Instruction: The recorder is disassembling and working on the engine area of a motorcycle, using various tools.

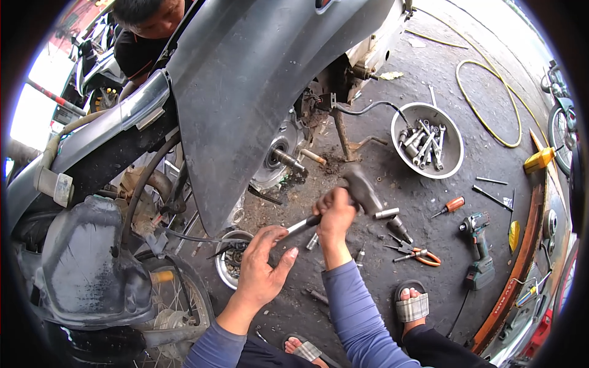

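My right hand is closed around the handle of a hammer, whose dark head is smeared by motion. The handle slants down to the left toward my left hand. That hand is open, its thumb apart and its fingertips at the silver and black handle end; whether they press on it I cannot tell. Beyond my hands, a threaded shaft sticks out of the engine of a motorbike with a grey body panel. Below the hammer head lie sockets on the dark floor.
A metal bowl of wrenches and sockets stands at right. Near it lie a screwdriver, orange-handled pliers, a cordless driver and a yellow bottle. A smaller bowl is beside my left hand. Another person is at upper left.
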Demonstrator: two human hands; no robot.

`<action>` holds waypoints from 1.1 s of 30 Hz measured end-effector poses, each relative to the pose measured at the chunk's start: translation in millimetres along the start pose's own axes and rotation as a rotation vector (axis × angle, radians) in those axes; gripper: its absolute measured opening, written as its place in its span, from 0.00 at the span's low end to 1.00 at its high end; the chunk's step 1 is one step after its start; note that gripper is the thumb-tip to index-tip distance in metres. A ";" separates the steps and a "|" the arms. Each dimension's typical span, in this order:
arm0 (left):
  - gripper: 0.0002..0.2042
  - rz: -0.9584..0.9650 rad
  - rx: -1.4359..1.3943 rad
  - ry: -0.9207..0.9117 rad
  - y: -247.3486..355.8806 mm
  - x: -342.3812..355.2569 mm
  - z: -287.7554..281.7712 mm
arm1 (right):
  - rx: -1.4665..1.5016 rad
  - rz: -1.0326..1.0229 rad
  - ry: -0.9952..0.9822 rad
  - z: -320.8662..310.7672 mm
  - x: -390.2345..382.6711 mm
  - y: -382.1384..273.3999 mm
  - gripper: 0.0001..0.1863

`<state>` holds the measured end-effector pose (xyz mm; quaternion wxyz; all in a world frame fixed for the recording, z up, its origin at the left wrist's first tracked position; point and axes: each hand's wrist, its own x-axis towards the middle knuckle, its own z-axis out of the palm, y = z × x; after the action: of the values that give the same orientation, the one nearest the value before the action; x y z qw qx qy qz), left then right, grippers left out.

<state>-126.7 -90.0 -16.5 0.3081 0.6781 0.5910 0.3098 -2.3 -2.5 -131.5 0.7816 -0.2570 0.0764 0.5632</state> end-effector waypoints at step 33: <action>0.16 0.022 -0.010 0.071 14.1 -7.3 -11.6 | -0.227 -0.023 0.122 -1.5 13.5 -29.0 0.14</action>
<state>-128.0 -98.2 1.3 0.2868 0.6717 0.5925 0.3398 29.4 1.4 -129.1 0.7478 -0.3784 0.0564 0.5426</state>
